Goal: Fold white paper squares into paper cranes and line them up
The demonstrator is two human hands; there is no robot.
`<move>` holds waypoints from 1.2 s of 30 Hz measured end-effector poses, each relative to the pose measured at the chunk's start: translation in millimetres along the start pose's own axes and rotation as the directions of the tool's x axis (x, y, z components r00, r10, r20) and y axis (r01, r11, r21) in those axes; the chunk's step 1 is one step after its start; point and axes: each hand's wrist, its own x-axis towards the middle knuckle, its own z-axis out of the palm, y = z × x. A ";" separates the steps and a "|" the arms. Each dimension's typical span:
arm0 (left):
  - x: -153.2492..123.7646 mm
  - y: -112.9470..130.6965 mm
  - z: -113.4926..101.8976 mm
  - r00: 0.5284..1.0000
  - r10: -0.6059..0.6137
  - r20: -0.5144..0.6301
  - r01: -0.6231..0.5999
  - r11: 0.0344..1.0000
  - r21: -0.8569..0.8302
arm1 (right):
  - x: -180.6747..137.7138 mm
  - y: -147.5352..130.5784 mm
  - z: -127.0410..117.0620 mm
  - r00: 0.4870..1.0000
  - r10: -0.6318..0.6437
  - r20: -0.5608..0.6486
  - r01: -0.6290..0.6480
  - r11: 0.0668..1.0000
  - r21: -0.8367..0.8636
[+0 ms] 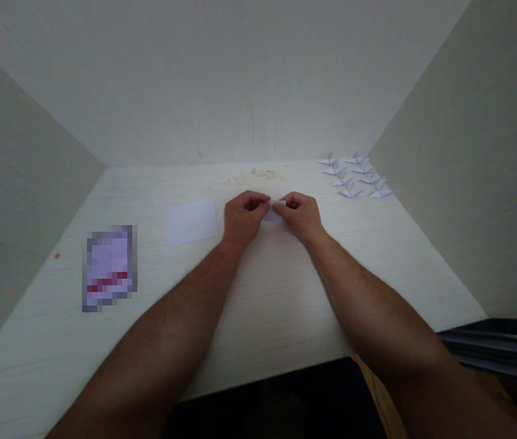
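Note:
A small piece of white paper (274,214) is pinched between my two hands near the middle of the table. My left hand (244,216) grips its left side with thumb and forefinger, and my right hand (301,214) has closed on the right side. The fingers cover much of the paper, so its folds cannot be made out. To the left of my left hand lies a flat stack or sheet of white paper (191,222). Beyond my right hand, several folded white paper cranes (351,192) stand in two rows.
On the left of the white table (281,292) lies a pixelated purple-white item (108,262) with a red stripe. A small orange spot (57,256) marks the surface near the left wall. Brownish stains (263,174) show near the back wall. Panels enclose three sides.

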 end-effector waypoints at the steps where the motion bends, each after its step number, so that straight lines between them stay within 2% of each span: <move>1: 0.0 -0.3 0.0 1.000 -0.001 0.000 0.001 1.000 -0.004 | -0.1 -0.2 0.0 1.000 0.001 -0.001 -0.001 1.000 -0.002; 10: 2.5 0.5 -2.0 0.998 -0.061 -0.035 0.059 0.997 -0.055 | 0.8 -2.6 -0.1 1.000 0.015 -0.015 -0.014 0.998 0.057; 17: 8.5 -4.3 -6.4 0.982 -0.115 -0.150 0.093 0.985 -0.144 | 5.4 -3.1 -4.9 0.988 0.050 -0.144 -0.027 0.988 0.152; 24: 4.9 -0.4 -4.1 0.994 -0.097 -0.058 0.090 0.989 -0.116 | -0.2 -8.5 -1.3 0.999 0.012 -0.052 -0.010 0.999 0.043; 31: 5.6 1.0 -3.3 0.992 -0.126 -0.023 0.123 0.987 -0.099 | 1.5 -4.2 -1.3 0.995 -0.046 -0.092 0.045 0.999 -0.010; 36: 6.8 0.5 -2.5 0.987 -0.157 -0.044 0.147 0.973 -0.175 | 0.8 -3.4 -0.9 1.000 -0.015 -0.009 0.014 1.000 -0.015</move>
